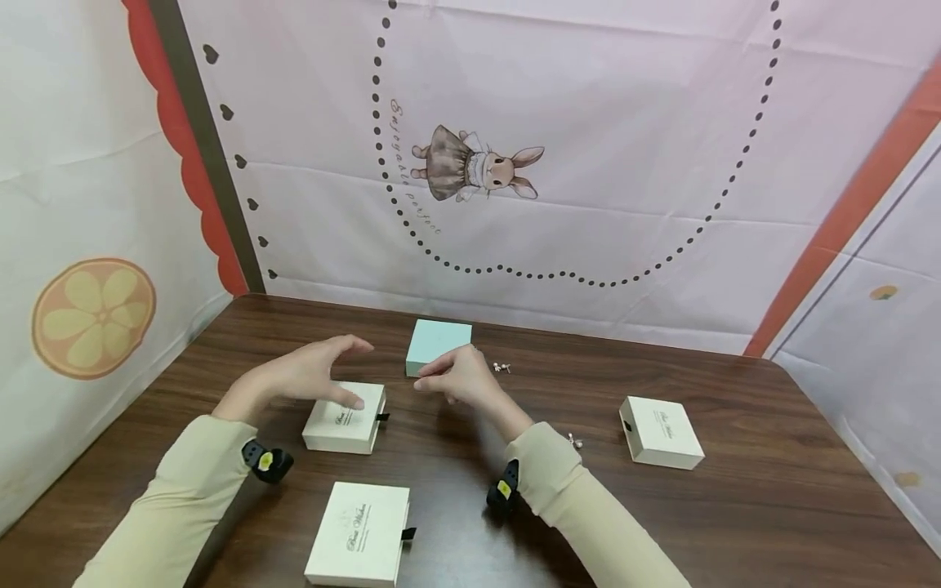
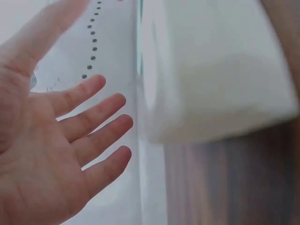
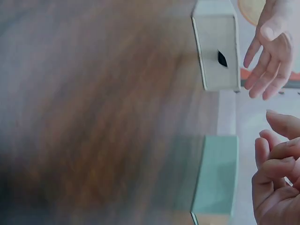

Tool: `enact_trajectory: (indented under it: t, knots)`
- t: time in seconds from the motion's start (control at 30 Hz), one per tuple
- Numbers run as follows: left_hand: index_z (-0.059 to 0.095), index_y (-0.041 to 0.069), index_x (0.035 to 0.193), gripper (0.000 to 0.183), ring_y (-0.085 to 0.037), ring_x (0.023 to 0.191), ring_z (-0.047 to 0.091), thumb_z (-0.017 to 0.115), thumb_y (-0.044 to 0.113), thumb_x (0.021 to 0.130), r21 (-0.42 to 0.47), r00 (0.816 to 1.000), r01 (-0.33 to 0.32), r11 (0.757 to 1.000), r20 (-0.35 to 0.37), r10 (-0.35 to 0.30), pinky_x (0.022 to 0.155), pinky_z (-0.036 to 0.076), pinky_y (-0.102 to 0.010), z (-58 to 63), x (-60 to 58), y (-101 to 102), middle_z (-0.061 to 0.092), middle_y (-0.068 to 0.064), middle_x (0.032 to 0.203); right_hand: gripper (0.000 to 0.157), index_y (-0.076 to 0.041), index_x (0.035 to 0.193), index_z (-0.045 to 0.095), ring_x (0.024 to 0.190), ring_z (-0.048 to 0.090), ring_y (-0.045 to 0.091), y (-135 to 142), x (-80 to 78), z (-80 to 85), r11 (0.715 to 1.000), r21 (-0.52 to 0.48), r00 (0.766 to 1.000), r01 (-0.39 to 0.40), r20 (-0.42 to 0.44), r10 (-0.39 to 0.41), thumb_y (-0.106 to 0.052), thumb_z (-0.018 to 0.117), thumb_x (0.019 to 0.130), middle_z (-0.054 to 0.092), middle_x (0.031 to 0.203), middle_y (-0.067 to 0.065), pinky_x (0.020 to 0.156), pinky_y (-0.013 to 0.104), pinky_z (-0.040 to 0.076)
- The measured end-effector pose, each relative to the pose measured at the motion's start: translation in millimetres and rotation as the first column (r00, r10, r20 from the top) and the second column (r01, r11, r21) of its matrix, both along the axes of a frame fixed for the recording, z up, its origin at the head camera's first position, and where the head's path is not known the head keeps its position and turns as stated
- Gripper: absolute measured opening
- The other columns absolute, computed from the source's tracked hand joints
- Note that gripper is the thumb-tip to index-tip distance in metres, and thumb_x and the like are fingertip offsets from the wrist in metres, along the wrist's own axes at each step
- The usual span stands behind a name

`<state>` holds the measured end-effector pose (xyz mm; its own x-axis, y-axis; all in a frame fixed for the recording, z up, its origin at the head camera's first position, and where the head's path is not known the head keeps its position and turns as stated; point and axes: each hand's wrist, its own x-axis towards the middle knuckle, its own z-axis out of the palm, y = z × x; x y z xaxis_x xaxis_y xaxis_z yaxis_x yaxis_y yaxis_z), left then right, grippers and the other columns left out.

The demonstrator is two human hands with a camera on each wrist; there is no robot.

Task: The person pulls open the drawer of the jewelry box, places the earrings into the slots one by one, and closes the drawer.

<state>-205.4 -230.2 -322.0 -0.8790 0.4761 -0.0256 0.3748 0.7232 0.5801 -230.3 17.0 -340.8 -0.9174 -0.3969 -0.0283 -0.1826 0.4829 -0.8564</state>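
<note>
My left hand hovers over a cream gift box with dark lettering and a black ribbon tab. Its fingers are spread, and its palm shows bare in the left wrist view. To the right, my right hand overlaps the front corner of a pale mint box in the head view. In the right wrist view the fingers are bent toward the palm, the thumb lying near the index finger; I cannot tell whether something small lies inside them.
Another cream box lies at the near edge, and one more sits at the right. Small silvery trinkets lie beside the mint box and past my right sleeve. A printed cloth hangs behind the wooden table.
</note>
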Motion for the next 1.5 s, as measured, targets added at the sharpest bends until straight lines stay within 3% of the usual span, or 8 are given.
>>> enact_trajectory:
  t: [0.13, 0.23, 0.3, 0.47, 0.7, 0.93, 1.1, 1.5]
  knots:
    - [0.039, 0.004, 0.133, 0.081, -0.035, 0.127, 0.034, 0.075, 0.041, 0.071, 0.007, 1.000, -0.001, 1.000, -0.005, 0.001, 0.100, 0.029, -0.052, 9.8, -14.4, 14, 0.042, -0.016, 0.136, 0.018, -0.008, 0.089, 0.073, 0.035, 0.037, 0.009, 10, -7.7, 8.4, 0.999, 0.015, 1.000, 0.030, -0.004, -0.030, -0.017, 0.076, 0.074, 0.065, 0.067, 0.017, 0.043, 0.027, 0.039]
    - [0.039, 0.006, 0.133, 0.079, -0.032, 0.127, 0.035, 0.075, 0.040, 0.071, 0.025, 1.000, -0.009, 1.000, 0.001, 0.009, 0.101, 0.029, -0.050, 17.3, -24.6, 26, 0.041, -0.014, 0.136, 0.019, -0.007, 0.091, 0.073, 0.035, 0.037, 0.010, 18, -12.5, 14.5, 0.998, 0.016, 0.998, 0.055, -0.009, -0.055, -0.017, 0.075, 0.075, 0.065, 0.065, 0.014, 0.044, 0.029, 0.041]
    - [0.039, 0.005, 0.133, 0.078, -0.032, 0.127, 0.035, 0.075, 0.039, 0.072, 0.041, 1.000, -0.007, 0.999, -0.005, 0.007, 0.101, 0.029, -0.049, 21.8, -30.8, 34, 0.042, -0.015, 0.136, 0.018, -0.007, 0.090, 0.073, 0.036, 0.037, 0.010, 22, -15.8, 17.2, 0.997, 0.012, 0.997, 0.070, -0.017, -0.070, -0.017, 0.074, 0.076, 0.065, 0.065, 0.007, 0.043, 0.028, 0.039]
    - [0.041, 0.002, 0.131, 0.073, -0.031, 0.125, 0.037, 0.075, 0.032, 0.073, 0.074, 1.000, 0.017, 0.997, -0.021, -0.016, 0.101, 0.030, -0.047, 26.7, -42.5, 51, 0.044, -0.016, 0.133, 0.013, -0.009, 0.086, 0.074, 0.036, 0.036, 0.009, 33, -23.3, 19.5, 0.992, 0.021, 0.992, 0.122, -0.041, -0.121, -0.017, 0.074, 0.076, 0.063, 0.064, 0.010, 0.040, 0.023, 0.034]
    - [0.040, 0.006, 0.133, 0.069, -0.028, 0.125, 0.037, 0.072, 0.032, 0.077, 0.095, 0.998, 0.012, 0.995, 0.056, -0.018, 0.100, 0.032, -0.044, 21.7, -52.5, 73, 0.044, -0.011, 0.134, 0.015, -0.007, 0.087, 0.073, 0.035, 0.037, 0.008, 46, -34.8, 13.7, 0.983, 0.041, 0.983, 0.177, -0.058, -0.175, -0.019, 0.071, 0.078, 0.054, 0.050, 0.000, 0.039, 0.022, 0.033]
    - [0.040, 0.005, 0.133, 0.068, -0.032, 0.128, 0.033, 0.071, 0.028, 0.078, 0.166, 0.992, 0.026, 0.986, 0.117, -0.046, 0.102, 0.028, -0.046, 16.1, -68.4, 91, 0.040, -0.015, 0.137, 0.018, -0.005, 0.092, 0.072, 0.034, 0.036, 0.008, 52, -47.5, 5.8, 0.978, 0.041, 0.978, 0.207, -0.008, -0.207, -0.018, 0.068, 0.081, 0.053, 0.051, 0.006, 0.038, 0.022, 0.033]
    - [0.037, 0.004, 0.137, 0.077, -0.032, 0.128, 0.032, 0.076, 0.023, 0.073, 0.087, 0.992, 0.014, 0.996, 0.126, -0.025, 0.101, 0.029, -0.046, 11.1, -79.0, 101, 0.035, -0.014, 0.141, 0.018, -0.003, 0.094, 0.071, 0.034, 0.039, 0.008, 49, -55.0, 2.7, 0.977, 0.051, 0.978, 0.207, -0.004, -0.207, -0.015, 0.065, 0.082, 0.062, 0.065, 0.016, 0.037, 0.021, 0.035]
    - [0.030, 0.009, 0.142, 0.088, -0.033, 0.130, 0.028, 0.078, 0.026, 0.070, -0.034, 0.979, -0.016, 0.999, 0.205, 0.022, 0.100, 0.029, -0.048, -0.2, -93.6, 113, 0.027, -0.016, 0.145, 0.017, -0.004, 0.097, 0.069, 0.037, 0.043, 0.008, 51, -62.7, -10.5, 0.964, 0.117, 0.968, 0.239, 0.046, -0.245, -0.012, 0.061, 0.085, 0.060, 0.061, 0.011, 0.039, 0.022, 0.039]
